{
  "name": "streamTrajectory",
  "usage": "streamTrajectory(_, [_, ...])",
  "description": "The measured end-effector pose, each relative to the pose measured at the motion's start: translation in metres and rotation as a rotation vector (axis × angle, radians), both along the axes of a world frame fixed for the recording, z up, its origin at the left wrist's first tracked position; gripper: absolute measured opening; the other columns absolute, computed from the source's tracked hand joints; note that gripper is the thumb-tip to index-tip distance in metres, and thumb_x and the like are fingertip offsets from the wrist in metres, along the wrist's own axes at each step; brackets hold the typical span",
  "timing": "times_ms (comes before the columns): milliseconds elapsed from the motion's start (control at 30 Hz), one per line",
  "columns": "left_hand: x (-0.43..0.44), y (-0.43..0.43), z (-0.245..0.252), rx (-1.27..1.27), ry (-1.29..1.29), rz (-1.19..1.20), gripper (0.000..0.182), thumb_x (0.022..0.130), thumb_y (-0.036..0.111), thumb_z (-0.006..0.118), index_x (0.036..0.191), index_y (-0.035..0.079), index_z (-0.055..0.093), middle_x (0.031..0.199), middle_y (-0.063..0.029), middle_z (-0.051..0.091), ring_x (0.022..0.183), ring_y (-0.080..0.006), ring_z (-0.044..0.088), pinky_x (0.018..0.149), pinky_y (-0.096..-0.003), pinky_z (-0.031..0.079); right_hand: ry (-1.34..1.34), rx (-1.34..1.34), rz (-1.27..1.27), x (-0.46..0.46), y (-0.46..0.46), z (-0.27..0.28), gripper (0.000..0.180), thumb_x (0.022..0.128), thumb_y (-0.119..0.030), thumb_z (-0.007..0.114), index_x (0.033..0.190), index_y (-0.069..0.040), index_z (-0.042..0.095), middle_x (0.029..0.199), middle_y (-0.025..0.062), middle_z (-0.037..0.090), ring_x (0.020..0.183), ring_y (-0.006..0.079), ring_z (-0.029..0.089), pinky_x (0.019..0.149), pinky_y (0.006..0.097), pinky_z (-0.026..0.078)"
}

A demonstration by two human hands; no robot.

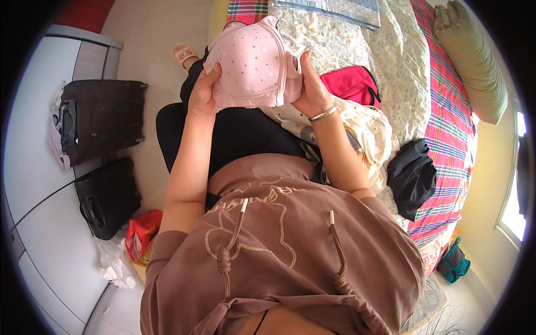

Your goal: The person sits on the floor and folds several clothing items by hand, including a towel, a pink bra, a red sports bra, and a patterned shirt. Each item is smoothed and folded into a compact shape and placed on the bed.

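Note:
A pink bra (251, 63) with small printed dots is held up over my lap, its cups nested together. My left hand (204, 90) grips one edge of it, thumb on the front. On the opposite edge, my right hand (312, 90) holds the bra between the raised thumb and the fingers, which are partly hidden behind the fabric. Beneath my right forearm lies a crumpled cream printed cloth (368, 134) on the bed. A bright pink fabric pouch (351, 85) with black trim rests just beyond my right wrist.
The bed has a floral sheet (402, 63) and a plaid cover (448, 167). A black garment (412, 178) and a green bolster (471, 63) lie on it. Suitcases (109, 121) and a red bag (142, 230) stand left, by a white wardrobe (37, 125).

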State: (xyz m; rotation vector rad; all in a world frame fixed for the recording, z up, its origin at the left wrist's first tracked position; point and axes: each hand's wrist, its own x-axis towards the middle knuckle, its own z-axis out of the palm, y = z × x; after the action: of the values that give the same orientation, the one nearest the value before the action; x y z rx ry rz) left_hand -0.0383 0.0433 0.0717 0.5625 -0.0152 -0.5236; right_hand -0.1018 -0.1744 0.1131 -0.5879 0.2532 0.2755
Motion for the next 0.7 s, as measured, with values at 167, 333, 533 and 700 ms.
streamTrajectory(167, [-0.002, 0.000, -0.004, 0.099, -0.009, 0.000, 0.040, 0.088, 0.012, 0.064, 0.124, 0.002, 0.052, 0.116, -0.0079, 0.062, 0.104, -0.0179, 0.061, 0.092, -0.0318, 0.049, -0.121, -0.051, 0.041, -0.006, -0.006, -0.003, 0.048, 0.088, -0.026, 0.066, 0.124, 0.000, 0.049, 0.116, 0.0077, 0.058, 0.107, 0.0173, 0.056, 0.095, 0.0324, 0.045])
streamTrajectory(333, [-0.005, 0.001, -0.002, 0.108, -0.035, -0.046, 0.040, 0.086, 0.011, 0.066, 0.122, 0.002, 0.054, 0.114, -0.0073, 0.063, 0.103, -0.0170, 0.062, 0.093, -0.0315, 0.047, -0.138, -0.122, 0.102, -0.011, -0.006, 0.002, 0.038, 0.082, -0.008, 0.071, 0.115, 0.000, 0.055, 0.103, 0.0038, 0.062, 0.095, 0.0112, 0.059, 0.083, 0.0252, 0.047])
streamTrajectory(533, [-0.006, 0.013, 0.001, 0.036, -0.184, -0.259, 0.044, 0.083, 0.010, 0.069, 0.123, 0.001, 0.053, 0.117, -0.0079, 0.062, 0.107, -0.0172, 0.059, 0.093, -0.0326, 0.046, -0.053, -0.411, 0.155, -0.015, -0.012, 0.006, 0.016, 0.078, 0.002, 0.070, 0.094, 0.000, 0.065, 0.082, 0.0019, 0.065, 0.073, 0.0089, 0.061, 0.068, 0.0237, 0.049])
streamTrajectory(700, [0.000, 0.020, 0.007, 0.166, -0.209, -0.230, 0.050, 0.088, 0.025, 0.063, 0.130, 0.002, 0.047, 0.126, -0.0086, 0.056, 0.115, -0.0186, 0.052, 0.099, -0.0342, 0.040, -0.195, -0.363, 0.205, -0.022, -0.027, 0.010, 0.019, 0.077, 0.007, 0.068, 0.095, 0.002, 0.066, 0.089, 0.0062, 0.069, 0.079, 0.0113, 0.064, 0.073, 0.0258, 0.051])
